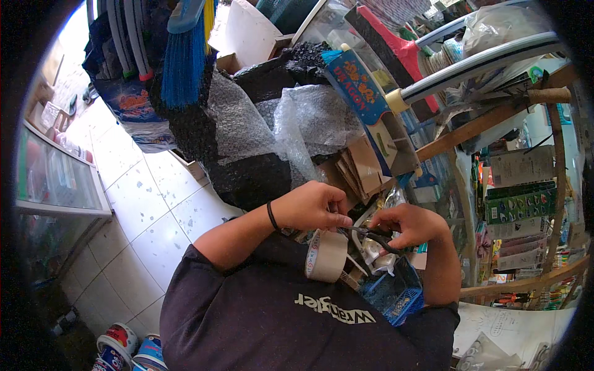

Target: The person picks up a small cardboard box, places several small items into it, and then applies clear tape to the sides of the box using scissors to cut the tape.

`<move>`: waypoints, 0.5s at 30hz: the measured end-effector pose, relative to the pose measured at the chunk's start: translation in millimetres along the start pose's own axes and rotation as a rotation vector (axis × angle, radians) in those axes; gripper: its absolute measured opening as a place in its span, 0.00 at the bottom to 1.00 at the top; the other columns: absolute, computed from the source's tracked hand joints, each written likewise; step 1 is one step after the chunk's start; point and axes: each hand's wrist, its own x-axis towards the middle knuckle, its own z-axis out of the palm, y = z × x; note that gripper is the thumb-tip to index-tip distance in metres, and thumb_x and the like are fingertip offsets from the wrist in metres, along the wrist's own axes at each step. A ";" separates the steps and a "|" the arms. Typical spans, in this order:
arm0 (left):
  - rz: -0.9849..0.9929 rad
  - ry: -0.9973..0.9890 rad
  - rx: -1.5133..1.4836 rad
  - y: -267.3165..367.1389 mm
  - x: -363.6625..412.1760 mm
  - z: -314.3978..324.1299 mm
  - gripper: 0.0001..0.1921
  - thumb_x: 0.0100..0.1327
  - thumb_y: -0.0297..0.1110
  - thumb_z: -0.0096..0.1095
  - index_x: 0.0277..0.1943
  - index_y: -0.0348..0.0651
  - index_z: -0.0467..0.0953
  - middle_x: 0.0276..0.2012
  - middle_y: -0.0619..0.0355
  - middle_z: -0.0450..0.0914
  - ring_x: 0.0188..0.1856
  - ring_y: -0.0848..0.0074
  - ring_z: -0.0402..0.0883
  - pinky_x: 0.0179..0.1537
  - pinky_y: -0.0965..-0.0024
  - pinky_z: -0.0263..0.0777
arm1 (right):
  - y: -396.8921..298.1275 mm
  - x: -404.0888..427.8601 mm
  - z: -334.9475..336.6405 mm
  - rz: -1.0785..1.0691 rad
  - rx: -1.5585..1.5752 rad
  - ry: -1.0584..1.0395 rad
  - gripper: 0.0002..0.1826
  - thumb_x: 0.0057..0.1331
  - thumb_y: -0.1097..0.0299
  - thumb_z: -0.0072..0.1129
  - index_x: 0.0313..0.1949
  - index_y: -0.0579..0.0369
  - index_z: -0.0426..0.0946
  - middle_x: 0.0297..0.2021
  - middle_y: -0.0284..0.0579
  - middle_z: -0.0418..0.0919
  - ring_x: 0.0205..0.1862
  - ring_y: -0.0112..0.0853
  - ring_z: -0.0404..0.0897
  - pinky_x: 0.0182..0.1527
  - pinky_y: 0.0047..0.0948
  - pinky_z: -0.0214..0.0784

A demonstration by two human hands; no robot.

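My left hand (pixel 320 206), with a black band at the wrist, has its thumb and fingers pinched together. Just beneath them hangs a wide roll of beige packing tape (pixel 332 257), its upper edge at the fingers; the exact grip is hidden. My right hand (pixel 410 227) holds a pair of dark-handled scissors (pixel 383 239) by the loops. The blades point left and reach my left fingertips. Below the scissors are a blue plastic basket (pixel 401 297) and some white items in clear wrapping (pixel 373 252), partly covered by my hands.
Bubble wrap (pixel 315 116) and folded cardboard (pixel 362 167) lie ahead. A blue-bristled broom (pixel 183 65) hangs at the upper left, and a red-and-black floor squeegee (pixel 399 46) sits at the upper right. Wooden-framed shelving (pixel 506 120) with carded goods stands right, a glass cabinet (pixel 60 176) left.
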 end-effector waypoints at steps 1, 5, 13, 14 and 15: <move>-0.028 -0.010 -0.021 1.8 -0.6 -0.1 0.13 0.56 0.39 0.65 0.32 0.35 0.76 0.23 0.57 0.79 0.25 0.80 0.80 0.26 0.77 0.71 | 3.2 0.5 1.4 0.001 -0.001 0.001 0.26 0.46 0.61 0.65 0.44 0.60 0.72 0.26 0.40 0.76 0.28 0.27 0.74 0.32 0.26 0.66; -0.055 -0.016 -0.034 0.2 -0.9 1.5 0.14 0.56 0.39 0.65 0.32 0.35 0.76 0.24 0.57 0.79 0.26 0.80 0.80 0.27 0.77 0.72 | 6.3 0.5 3.9 -0.027 0.026 0.007 0.27 0.45 0.61 0.67 0.44 0.59 0.73 0.26 0.40 0.76 0.28 0.27 0.73 0.32 0.26 0.66; -0.079 -0.012 -0.061 -1.8 -1.6 3.5 0.14 0.56 0.39 0.65 0.32 0.34 0.75 0.24 0.57 0.79 0.26 0.79 0.80 0.27 0.77 0.72 | 3.4 2.1 5.4 0.041 0.112 -0.020 0.27 0.44 0.72 0.68 0.45 0.61 0.70 0.30 0.35 0.72 0.33 0.21 0.68 0.37 0.22 0.63; -0.074 -0.006 -0.055 -3.0 -1.2 4.1 0.14 0.56 0.38 0.65 0.32 0.34 0.75 0.24 0.56 0.79 0.27 0.79 0.81 0.28 0.77 0.72 | 7.1 2.8 5.8 0.044 0.128 -0.028 0.27 0.44 0.72 0.68 0.45 0.61 0.70 0.31 0.35 0.73 0.34 0.21 0.68 0.38 0.22 0.63; -0.074 -0.006 -0.055 -2.9 -1.3 4.3 0.14 0.56 0.38 0.65 0.32 0.34 0.75 0.24 0.56 0.79 0.27 0.79 0.81 0.28 0.77 0.72 | 9.1 3.2 6.0 0.047 0.145 -0.035 0.28 0.44 0.72 0.69 0.46 0.62 0.69 0.31 0.35 0.73 0.34 0.21 0.68 0.39 0.22 0.63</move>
